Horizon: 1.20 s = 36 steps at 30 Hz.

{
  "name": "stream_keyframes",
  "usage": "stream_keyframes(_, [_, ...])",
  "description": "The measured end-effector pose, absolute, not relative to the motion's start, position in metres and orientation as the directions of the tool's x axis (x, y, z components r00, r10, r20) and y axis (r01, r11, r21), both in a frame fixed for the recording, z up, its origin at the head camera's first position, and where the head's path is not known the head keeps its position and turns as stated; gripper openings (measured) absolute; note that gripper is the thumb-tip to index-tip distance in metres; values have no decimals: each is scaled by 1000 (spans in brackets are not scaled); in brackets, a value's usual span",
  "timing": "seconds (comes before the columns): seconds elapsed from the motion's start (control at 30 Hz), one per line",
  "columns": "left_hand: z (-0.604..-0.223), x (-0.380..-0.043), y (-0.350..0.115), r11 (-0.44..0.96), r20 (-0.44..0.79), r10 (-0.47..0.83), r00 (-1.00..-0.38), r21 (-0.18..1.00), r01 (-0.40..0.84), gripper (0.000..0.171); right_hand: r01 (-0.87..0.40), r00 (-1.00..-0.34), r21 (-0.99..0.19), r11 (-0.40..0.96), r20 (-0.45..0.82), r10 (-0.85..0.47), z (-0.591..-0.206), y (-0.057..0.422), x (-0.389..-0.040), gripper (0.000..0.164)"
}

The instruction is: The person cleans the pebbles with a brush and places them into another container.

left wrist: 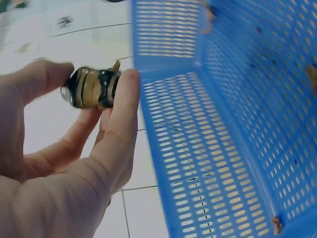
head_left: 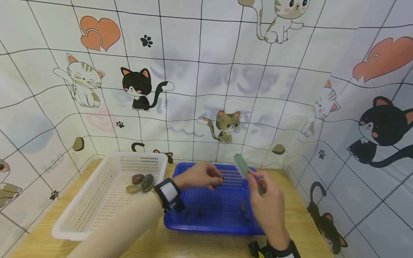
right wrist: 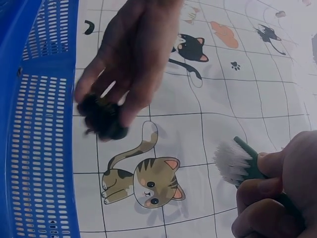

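My left hand [head_left: 199,175] is above the blue basket [head_left: 213,228]. Between thumb and fingers it pinches a small glossy dark stone with tan bands [left wrist: 90,88]; a brown bit sticks out at one end. In the right wrist view the stone looks dark and lumpy. To the right, my right hand [head_left: 267,200] grips a green brush [head_left: 241,163] by its handle, thumb along it. The white bristles [right wrist: 232,162] face left toward the stone, apart from it. In the head view the fingers mostly hide the stone.
Brown crumbs [head_left: 244,208] lie in the blue basket. At the left stands a white basket [head_left: 69,234] holding several stones [head_left: 147,182]. Both baskets sit on a wooden table [head_left: 297,215], with a cat-print sheet [head_left: 180,118] hanging behind and at the sides.
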<state>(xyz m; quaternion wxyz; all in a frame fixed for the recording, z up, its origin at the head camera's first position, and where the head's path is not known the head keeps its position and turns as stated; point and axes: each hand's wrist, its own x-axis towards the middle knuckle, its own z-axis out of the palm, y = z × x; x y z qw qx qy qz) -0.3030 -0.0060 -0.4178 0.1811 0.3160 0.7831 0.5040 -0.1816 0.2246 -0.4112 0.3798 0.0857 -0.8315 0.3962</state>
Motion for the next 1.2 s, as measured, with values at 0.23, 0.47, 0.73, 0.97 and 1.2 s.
stream_keyframes(0.23, [-402,-291,-30,-6,108,628,-771,991,134,36,-478,-710,-604,638,693,125,-408,218,-182,18])
stream_keyframes(0.47, [-396,-267,-38,-225,165,614,-772,974,29,37,-568,-746,-696,439,661,82,-390,197,-168,12])
stream_keyframes(0.73, [-408,-247,-37,-437,209,532,-820,898,-54,34,-583,-758,-717,382,649,64,-383,182,-163,10])
stream_keyframes(0.97, [-419,-242,-38,-522,221,518,-826,847,-101,37,-597,-771,-729,334,636,11,-390,171,-165,12])
stream_keyframes(1.2, [-434,-240,-35,-536,154,487,-860,830,-155,39,-626,-757,-715,312,653,-23,-421,166,-175,15])
